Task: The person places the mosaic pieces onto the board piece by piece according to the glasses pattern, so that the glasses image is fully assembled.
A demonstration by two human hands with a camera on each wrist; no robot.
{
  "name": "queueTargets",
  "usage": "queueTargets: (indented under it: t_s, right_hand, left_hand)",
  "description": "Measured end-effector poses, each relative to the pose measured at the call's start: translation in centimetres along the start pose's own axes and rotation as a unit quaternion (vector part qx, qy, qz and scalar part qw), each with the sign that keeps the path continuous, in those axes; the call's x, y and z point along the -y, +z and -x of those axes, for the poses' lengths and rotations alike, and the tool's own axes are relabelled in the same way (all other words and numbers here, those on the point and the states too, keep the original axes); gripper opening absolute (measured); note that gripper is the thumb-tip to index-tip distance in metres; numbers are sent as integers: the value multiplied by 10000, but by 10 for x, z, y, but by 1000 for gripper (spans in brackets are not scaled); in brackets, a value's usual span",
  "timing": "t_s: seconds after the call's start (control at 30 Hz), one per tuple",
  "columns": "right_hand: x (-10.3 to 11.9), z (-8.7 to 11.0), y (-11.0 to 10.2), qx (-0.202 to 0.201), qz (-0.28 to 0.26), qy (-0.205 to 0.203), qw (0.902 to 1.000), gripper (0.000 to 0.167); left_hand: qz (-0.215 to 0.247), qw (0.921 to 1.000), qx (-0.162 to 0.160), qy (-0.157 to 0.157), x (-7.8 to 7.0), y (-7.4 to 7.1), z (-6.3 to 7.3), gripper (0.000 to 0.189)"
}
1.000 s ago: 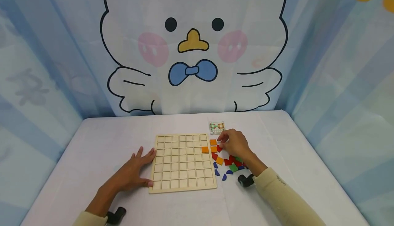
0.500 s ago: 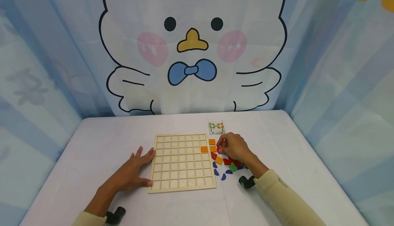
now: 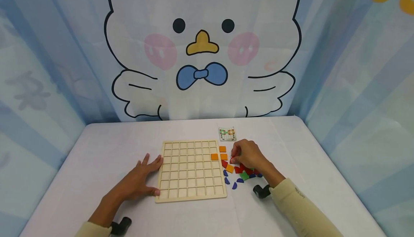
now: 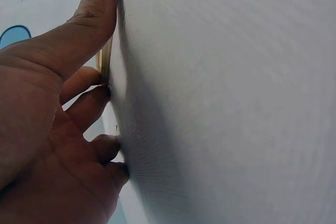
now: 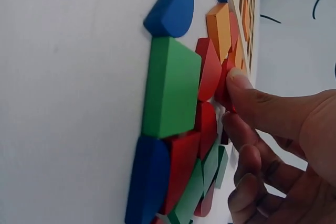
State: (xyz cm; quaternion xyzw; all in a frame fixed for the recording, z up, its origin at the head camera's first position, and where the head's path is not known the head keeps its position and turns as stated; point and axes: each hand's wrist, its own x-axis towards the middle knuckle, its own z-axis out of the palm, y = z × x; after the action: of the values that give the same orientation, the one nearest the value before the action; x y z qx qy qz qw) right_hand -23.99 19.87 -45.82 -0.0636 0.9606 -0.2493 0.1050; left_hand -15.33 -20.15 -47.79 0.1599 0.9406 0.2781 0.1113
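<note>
My left hand (image 3: 142, 179) lies spread at the left edge of a wooden grid board (image 3: 191, 199), its thumb and fingertips touching that edge. In the left wrist view, the thumb (image 4: 79, 32) rests against the board's side. An orange square tile (image 3: 214, 157) sits in one cell near the board's right side. Beyond the right edge, my right hand (image 3: 249, 154) pinches a red block (image 5: 224, 85) between thumb and fingers, low among the loose pieces. Part of that block is hidden behind the thumb.
Orange squares (image 3: 224, 157), a green block (image 5: 173, 87), blue half-round pieces (image 3: 234, 185) and several red blocks (image 5: 209, 72) lie right of the board. A small printed pattern card (image 3: 227, 134) lies behind them. Black wrist cameras (image 3: 261, 191) sit under both wrists.
My right hand has moved slightly nearer and to the right, its thumb and fingers coming together on the red block. The left hand has stayed at the board's edge.
</note>
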Motion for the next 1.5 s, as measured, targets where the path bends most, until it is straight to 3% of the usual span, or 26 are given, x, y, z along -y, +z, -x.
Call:
queueTargets:
  t_s: [0.23,0.5,0.77,1.17,1.5]
  right_hand:
    - [-1,1,-5,106,160,-67,9998,15]
    - [7,-2,-3,-264,-157,-302,9991,16]
    - [25,-12,11,-641,-575,-445,9953,13]
    - [42,-24,28,-824,-343,-282,9956,12]
    - [50,-28,32,-738,-180,-224,9969,9]
  left_hand:
    - [7,10000,15,-23,0,0,1,118]
    - [80,10000,21,-31,-1,-2,2,118]
    - [31,10000,10,2,2,0,0,118]
    - [-30,9997,51,-245,3,1,-2,119]
    - [-98,9994,38,-345,4,2,-3,119]
